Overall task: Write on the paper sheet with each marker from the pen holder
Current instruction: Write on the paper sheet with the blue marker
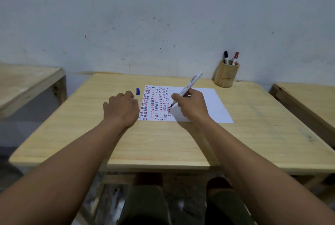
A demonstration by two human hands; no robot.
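A white paper sheet [213, 105] lies on the wooden table [163, 143], its left half filled with columns of short red, blue and black strokes. My right hand [192, 106] grips an uncapped white marker [190, 84] whose tip touches the sheet beside the last column. My left hand [122, 109] rests on the table at the sheet's left edge, fingers curled, holding nothing that I can see. A blue cap [138, 91] stands upright just beyond it. The wooden pen holder [225, 76] at the back right holds a black-capped marker [226, 57] and a red-capped marker [235, 58].
A stained grey wall runs directly behind the table. Other wooden tables stand at the left [27, 83] and right [308, 101], with gaps between. My knees show below the table's front edge.
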